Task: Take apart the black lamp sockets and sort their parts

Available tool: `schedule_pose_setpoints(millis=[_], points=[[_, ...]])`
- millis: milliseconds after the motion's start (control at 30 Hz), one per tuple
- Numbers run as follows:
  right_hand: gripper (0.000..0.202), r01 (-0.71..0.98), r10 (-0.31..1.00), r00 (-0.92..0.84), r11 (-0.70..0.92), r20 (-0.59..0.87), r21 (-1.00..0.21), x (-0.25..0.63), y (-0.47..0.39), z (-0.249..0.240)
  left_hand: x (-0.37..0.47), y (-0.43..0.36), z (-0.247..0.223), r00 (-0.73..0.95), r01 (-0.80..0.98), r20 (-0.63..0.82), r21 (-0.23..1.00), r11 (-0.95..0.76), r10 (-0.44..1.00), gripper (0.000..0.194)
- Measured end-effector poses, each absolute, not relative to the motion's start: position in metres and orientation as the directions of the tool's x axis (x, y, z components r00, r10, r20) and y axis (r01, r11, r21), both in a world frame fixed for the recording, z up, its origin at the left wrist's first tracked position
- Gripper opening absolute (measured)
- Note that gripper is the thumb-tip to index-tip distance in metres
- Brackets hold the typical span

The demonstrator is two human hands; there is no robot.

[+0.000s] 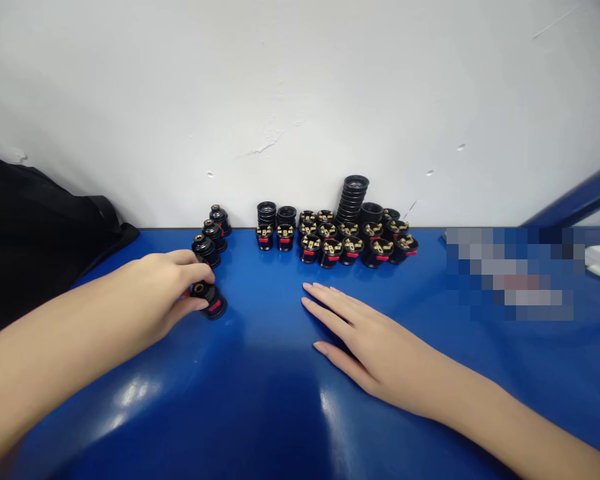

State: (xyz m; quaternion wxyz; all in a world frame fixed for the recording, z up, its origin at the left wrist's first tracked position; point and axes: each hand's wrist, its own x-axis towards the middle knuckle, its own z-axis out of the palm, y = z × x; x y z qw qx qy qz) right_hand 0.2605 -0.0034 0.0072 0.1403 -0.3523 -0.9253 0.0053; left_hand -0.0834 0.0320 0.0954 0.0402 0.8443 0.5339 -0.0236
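Note:
At the left of the blue table point(275, 413), my left hand point(173, 287) has its thumb and fingers around a black domed socket point(214, 305) with a red tab, which stands upright. Behind it a line of similar domed sockets point(207, 250) runs back toward the wall. My right hand point(355, 337) lies flat, palm down, with fingers spread and nothing in it. Beyond its fingertips stand several open black socket bases point(331, 253) with brass contacts and red tabs.
A tall leaning stack of black threaded rings point(353, 200) and shorter ring stacks point(267, 213) stand against the white wall point(300, 100). Black cloth point(35, 233) covers the left side. A blurred patch point(520, 273) and a blue frame point(575, 190) are at the right.

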Motion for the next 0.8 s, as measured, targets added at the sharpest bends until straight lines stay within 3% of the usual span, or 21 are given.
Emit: schedule_pose_setpoints(millis=[133, 333, 633, 800], points=[[0.053, 0.647, 0.655, -0.709, 0.751, 0.261, -0.129, 0.261, -0.002, 0.008, -0.066, 0.034, 0.083, 0.471, 0.877, 0.066, 0.066, -0.475, 0.880, 0.020], [0.053, 0.647, 0.671, -0.689, 0.740, 0.275, -0.186, 0.262, -0.001, 0.009, -0.041, 0.033, 0.079, 0.597, 0.773, 0.141, 0.163, -0.613, 0.790, 0.024], [0.057, 0.649, 0.751, -0.593, 0.660, 0.292, -0.379, 0.266, 0.003, 0.002, -0.001, 0.032, 0.061, 0.643, 0.526, 0.281, 0.514, -0.678, 0.712, 0.016], [0.051, 0.582, 0.790, -0.530, 0.603, 0.308, -0.545, 0.268, 0.009, 0.003, 0.008, 0.031, 0.040, 0.521, 0.420, 0.343, 0.694, -0.585, 0.782, 0.014]])
